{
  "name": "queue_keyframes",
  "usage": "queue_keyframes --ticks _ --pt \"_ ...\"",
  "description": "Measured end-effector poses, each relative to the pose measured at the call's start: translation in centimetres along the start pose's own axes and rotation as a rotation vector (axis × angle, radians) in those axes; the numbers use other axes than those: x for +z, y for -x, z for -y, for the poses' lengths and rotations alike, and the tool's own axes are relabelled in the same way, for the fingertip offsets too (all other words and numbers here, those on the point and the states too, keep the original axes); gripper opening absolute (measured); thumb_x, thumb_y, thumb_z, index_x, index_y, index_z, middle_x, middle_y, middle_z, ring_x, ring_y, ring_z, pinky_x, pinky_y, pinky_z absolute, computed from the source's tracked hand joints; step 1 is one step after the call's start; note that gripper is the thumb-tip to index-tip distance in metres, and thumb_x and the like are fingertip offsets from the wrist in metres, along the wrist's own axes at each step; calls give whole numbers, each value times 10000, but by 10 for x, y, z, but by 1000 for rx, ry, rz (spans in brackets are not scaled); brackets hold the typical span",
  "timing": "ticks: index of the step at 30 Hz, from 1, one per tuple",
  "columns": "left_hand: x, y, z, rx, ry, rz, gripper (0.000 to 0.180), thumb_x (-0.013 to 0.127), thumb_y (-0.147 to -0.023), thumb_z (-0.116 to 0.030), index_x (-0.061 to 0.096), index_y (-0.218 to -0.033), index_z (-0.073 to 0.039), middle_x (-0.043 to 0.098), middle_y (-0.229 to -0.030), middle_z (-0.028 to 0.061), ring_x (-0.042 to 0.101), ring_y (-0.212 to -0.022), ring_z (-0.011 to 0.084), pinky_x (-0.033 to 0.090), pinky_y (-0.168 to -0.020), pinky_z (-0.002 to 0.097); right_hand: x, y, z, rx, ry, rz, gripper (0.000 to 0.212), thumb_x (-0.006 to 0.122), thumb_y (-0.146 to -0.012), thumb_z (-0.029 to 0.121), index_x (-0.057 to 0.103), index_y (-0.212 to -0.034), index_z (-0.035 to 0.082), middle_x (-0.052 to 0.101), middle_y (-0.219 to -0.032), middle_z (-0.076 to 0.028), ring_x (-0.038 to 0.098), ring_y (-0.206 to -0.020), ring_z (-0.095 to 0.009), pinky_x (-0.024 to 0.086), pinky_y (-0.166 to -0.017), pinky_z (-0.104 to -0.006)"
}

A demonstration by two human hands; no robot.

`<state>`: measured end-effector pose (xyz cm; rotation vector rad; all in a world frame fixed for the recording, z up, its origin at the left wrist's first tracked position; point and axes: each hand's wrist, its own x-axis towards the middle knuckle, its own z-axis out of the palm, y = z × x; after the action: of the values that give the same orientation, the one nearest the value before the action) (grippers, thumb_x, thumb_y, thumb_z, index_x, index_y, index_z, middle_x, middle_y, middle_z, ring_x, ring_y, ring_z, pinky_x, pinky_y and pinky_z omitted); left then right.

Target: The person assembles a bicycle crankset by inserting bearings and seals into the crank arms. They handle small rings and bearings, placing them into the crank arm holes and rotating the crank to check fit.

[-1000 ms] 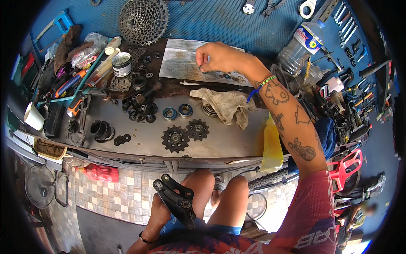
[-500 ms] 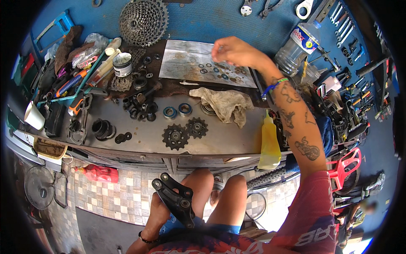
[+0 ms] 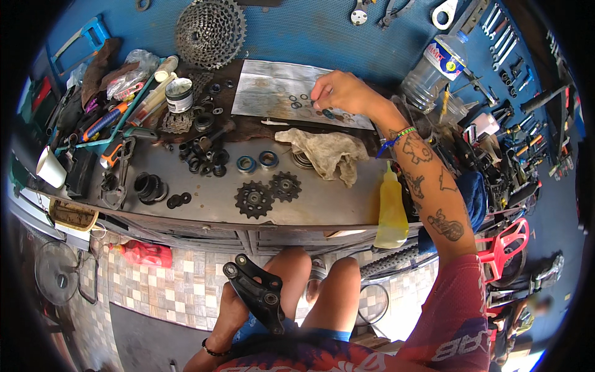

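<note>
My right hand (image 3: 342, 93) reaches across the bench to a grey sheet (image 3: 266, 93) at the back, where several small rings and washers (image 3: 297, 102) lie. Its fingertips are pinched together on a small ring at the sheet's middle. The tattooed forearm wears a bead bracelet (image 3: 396, 137). My left hand (image 3: 230, 322) rests low on my left thigh, mostly hidden behind a black metal bracket (image 3: 255, 296) that it holds.
Two black toothed pulley wheels (image 3: 268, 193), blue bearings (image 3: 257, 162), a dirty rag (image 3: 328, 155) and a yellow squeeze bottle (image 3: 392, 211) sit on the bench. A cassette (image 3: 209, 32) and hanging wrenches (image 3: 496, 31) line the blue wall. Tools pile up left.
My right hand lifted off the sheet, moved a little right, and has come back down onto the rings. The left hand and bracket stayed put.
</note>
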<state>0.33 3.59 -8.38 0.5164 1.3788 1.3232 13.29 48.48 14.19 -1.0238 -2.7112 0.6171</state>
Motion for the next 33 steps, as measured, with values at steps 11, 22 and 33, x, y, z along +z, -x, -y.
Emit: queue_keyframes --ticks 11,22,33 --pt "0 -1 3 -5 -3 21 296 775 -1013 -266 666 -1128 -15 736 -952 22 684 -840 106 546 -726 279 5 -9 -13 -13 -14 32 334 891 -817 215 752 -1036 5 765 -950 -102 715 -909 -241 556 -828 -379" --pt "3 -2 1 19 -9 20 303 768 -1016 -286 676 -1105 -11 740 -926 24 685 -814 107 537 -698 280 6 -17 19 -137 -249 54 227 862 -882 151 732 -1019 25 765 -940 -66 691 -845 -147 538 -763 -310" --pt "2 -2 -4 9 -37 6 331 765 -1020 -315 674 -1091 -5 746 -914 36 693 -808 114 542 -698 285 14 -25 32 -204 -29 -60 204 778 -949 144 794 -1114 24 801 -1036 -112 743 -962 -217 572 -904 -360"
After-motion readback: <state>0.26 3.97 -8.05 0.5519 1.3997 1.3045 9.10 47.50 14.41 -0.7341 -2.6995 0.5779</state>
